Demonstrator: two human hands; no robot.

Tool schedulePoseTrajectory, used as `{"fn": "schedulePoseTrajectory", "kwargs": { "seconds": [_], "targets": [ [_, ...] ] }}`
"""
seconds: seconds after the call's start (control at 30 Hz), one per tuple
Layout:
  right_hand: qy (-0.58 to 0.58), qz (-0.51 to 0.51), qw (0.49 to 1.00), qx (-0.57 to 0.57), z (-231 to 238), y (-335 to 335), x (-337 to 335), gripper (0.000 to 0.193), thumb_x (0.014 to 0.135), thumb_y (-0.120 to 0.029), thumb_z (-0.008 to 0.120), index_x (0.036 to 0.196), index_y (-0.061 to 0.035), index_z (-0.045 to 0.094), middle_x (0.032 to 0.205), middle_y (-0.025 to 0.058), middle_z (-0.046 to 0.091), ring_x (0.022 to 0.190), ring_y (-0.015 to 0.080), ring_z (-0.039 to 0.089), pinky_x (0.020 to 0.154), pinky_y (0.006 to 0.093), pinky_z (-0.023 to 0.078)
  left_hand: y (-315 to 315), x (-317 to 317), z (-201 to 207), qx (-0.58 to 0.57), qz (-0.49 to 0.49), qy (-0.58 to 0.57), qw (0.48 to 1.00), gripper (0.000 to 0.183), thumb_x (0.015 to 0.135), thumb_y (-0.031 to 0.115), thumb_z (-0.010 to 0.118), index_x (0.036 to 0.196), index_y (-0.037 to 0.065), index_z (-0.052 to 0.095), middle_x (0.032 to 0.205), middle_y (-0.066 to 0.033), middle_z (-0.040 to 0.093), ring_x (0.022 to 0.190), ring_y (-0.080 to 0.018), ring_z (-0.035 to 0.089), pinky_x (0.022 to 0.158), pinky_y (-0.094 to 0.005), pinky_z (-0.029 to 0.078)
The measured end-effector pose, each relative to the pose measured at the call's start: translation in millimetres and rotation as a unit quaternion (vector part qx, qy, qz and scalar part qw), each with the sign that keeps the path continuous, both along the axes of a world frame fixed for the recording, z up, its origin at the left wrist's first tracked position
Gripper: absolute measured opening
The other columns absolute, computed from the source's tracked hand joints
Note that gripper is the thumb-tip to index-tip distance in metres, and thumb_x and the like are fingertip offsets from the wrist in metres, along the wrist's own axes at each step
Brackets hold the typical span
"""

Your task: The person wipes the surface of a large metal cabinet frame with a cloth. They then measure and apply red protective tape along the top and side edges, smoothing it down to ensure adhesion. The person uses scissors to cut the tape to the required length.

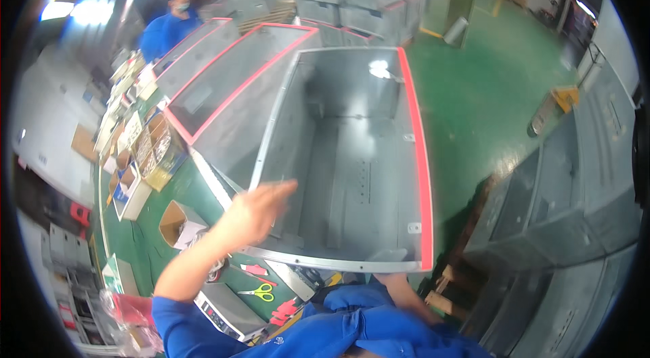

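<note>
A large open grey metal box (349, 148) lies in front of me, a red strip (421, 175) along its right rim. My left hand (257, 214) is over the box's near left rim, fingers drawn together and pointing right. It is slightly blurred, and what the fingers hold, if anything, is too small to make out. My right forearm (401, 289) reaches up to the box's near rim at its right end. The right hand's fingers cannot be made out; a pale blurred shape (391, 256) shows just inside that rim.
More grey boxes with red edging (240, 74) stand at the far left, near a person in blue (169, 26). Parts bins (154, 148), yellow-green scissors (258, 292) and a small white carton (181, 224) are on the green bench. Grey cabinets (562, 222) stand at right.
</note>
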State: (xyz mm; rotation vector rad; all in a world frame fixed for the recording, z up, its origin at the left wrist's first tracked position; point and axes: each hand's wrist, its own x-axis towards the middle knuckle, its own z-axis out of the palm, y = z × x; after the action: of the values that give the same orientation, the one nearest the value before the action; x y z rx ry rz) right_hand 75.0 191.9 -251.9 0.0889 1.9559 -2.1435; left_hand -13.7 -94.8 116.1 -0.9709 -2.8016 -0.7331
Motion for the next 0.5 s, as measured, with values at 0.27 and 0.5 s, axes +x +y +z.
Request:
{"fn": "schedulePoseTrajectory", "kwargs": {
  "seconds": [0.27, 0.5],
  "targets": [
    [-0.007, 0.003, 0.996, -0.089, -29.3, 58.4, -16.4, 0.053, 0.076, -0.063, 0.029, 0.085, -0.0174, 0.055, 0.078, 0.0079, 0.052, 0.071, 0.0204, 0.049, 0.072, 0.0342, 0.041, -21.7, -122.8, -18.9, -0.217, -0.130, 0.182, 0.950, 0.063, 0.064, -0.004, 0.052, 0.125, 0.009, 0.043, 0.132, -0.0125, 0.039, 0.126, -0.0297, 0.031, 0.103, -0.0388, 0.030],
    [-0.060, -0.063, 0.985, -0.150, 53.9, 124.1, -102.1, 0.049, 0.078, -0.058, 0.032, 0.088, -0.0159, 0.055, 0.080, 0.0075, 0.053, 0.073, 0.0201, 0.050, 0.072, 0.0345, 0.042, 45.7, -194.9, -36.1, -0.239, -0.266, 0.219, 0.908, 0.059, 0.063, 0.011, 0.068, 0.118, 0.010, 0.048, 0.116, -0.0104, 0.050, 0.118, -0.0276, 0.039, 0.103, -0.0400, 0.028]
  ]
}}
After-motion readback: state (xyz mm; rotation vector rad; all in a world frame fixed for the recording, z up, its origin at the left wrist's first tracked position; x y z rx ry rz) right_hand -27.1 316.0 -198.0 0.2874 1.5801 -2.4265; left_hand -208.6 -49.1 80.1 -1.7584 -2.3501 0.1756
